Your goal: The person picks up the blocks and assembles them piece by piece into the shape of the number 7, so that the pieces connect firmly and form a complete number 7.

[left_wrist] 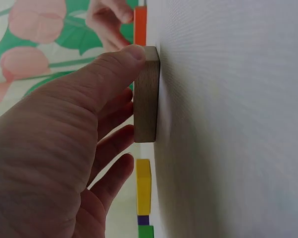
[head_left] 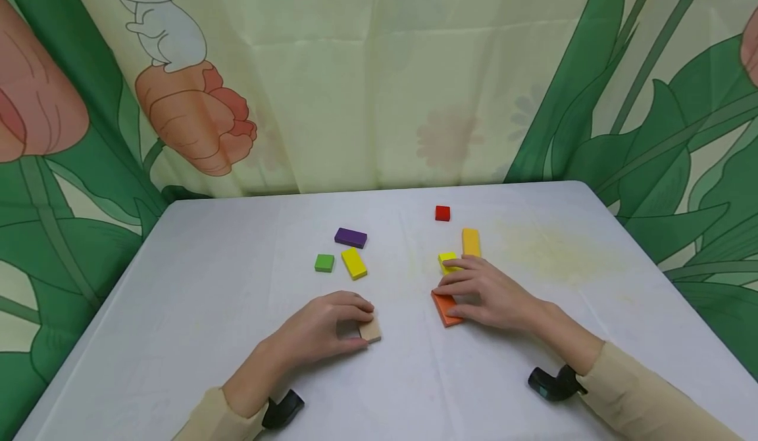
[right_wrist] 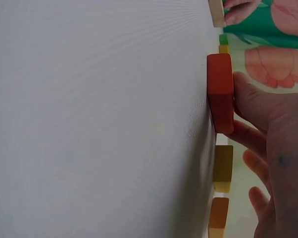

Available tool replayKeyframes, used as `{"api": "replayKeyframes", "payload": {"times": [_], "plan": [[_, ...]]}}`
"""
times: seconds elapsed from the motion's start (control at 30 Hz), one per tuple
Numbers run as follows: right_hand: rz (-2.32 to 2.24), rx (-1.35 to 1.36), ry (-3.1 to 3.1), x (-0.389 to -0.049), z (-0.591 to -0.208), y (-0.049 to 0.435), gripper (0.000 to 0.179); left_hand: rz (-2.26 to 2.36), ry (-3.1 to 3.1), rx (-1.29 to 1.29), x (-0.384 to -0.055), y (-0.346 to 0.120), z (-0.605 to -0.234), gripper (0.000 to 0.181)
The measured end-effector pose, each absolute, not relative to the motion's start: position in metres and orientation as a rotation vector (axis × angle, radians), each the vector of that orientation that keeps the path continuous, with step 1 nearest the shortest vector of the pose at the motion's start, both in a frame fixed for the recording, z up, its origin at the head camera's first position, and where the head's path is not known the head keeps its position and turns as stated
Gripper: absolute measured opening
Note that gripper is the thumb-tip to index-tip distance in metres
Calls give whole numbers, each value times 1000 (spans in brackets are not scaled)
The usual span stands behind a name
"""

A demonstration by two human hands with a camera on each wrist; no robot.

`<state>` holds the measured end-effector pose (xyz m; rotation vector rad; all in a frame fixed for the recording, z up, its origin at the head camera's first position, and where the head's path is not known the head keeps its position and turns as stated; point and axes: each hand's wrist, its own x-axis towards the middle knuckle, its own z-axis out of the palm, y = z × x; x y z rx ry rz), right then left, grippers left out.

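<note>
My left hand (head_left: 322,326) holds a plain wooden block (head_left: 370,330) that lies flat on the table, thumb at its near end and fingers at the far side. In the left wrist view, the thumb rests on a corner of that wooden block (left_wrist: 146,99). My right hand (head_left: 488,293) is over an orange block (head_left: 445,309), thumb and index finger at its two ends. In the right wrist view, the orange block (right_wrist: 221,91) lies flat under those fingertips. Just beyond, other fingers partly cover a small yellow block (head_left: 447,261).
A yellow-orange block (head_left: 471,242) and a red cube (head_left: 442,213) lie beyond my right hand. Beyond my left hand are a purple block (head_left: 351,237), a green block (head_left: 324,262) and a yellow block (head_left: 354,264). The white-covered table (head_left: 237,250) ends at a printed curtain (head_left: 367,99).
</note>
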<state>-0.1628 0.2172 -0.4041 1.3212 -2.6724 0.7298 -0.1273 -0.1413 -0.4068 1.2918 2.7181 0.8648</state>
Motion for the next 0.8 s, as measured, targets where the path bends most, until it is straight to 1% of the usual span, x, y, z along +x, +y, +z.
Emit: {"api": "replayKeyframes", "payload": {"times": [0.3,0.8], "plan": [[679,1212,-2770,-172,-400,201,38,801,2635,1334,-138,-125,-403,35],[687,1093,-2790,-186,-404,182,34,846,2533,1392,-149,-106,-404,33]]}}
